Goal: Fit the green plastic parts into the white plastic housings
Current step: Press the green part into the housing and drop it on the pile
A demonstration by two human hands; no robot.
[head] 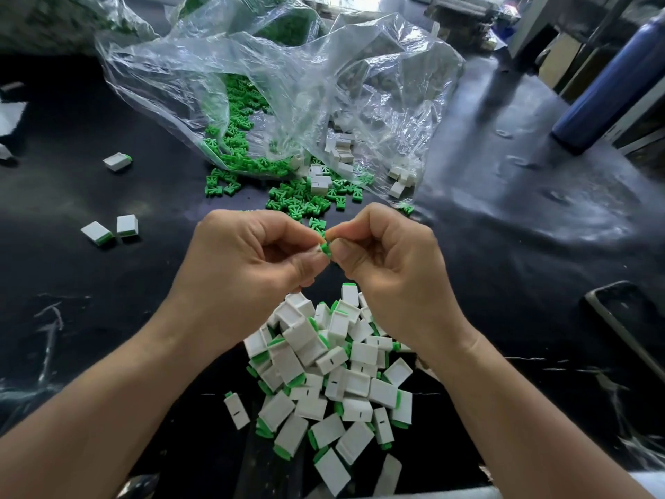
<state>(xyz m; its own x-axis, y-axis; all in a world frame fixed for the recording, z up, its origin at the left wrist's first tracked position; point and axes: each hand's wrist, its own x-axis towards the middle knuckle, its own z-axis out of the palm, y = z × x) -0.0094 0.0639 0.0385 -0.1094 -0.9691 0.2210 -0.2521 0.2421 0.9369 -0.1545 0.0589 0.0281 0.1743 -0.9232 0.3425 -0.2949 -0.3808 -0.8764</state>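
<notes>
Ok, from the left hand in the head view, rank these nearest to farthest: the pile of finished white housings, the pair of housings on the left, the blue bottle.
From the left hand:
1. Pile of finished housings, just below, near the wrists.
2. Pair of housings, out to the left.
3. Blue bottle, far right, at the back.

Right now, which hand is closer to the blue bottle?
Right. The right hand is nearer the blue bottle, which stands far off to its upper right; the left hand sits on the other side, farther away.
</notes>
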